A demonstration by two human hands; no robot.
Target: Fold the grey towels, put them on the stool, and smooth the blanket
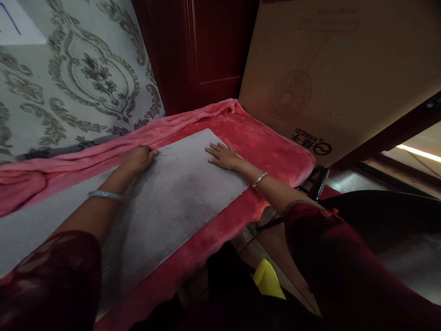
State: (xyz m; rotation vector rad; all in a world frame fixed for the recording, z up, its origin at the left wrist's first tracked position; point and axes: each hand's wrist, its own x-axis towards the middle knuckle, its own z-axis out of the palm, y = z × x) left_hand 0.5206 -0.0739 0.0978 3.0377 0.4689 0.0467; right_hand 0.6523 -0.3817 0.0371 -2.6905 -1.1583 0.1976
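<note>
A pale grey sheet, apparently cloth, lies long and flat over a pink plush blanket. My right hand rests palm down near the sheet's far right corner, its fingers spread. At the far long edge of the sheet is my left hand, with its fingers curled down. Its fingertips are mostly hidden, so I cannot see whether they pinch the sheet. Shadow and faint creases show on the sheet between my arms.
A big cardboard box with a fan drawing leans at the back right. Behind the blanket stand a dark red panelled door and a patterned wall. Something yellow shows below the near edge. A dark rounded surface is at right.
</note>
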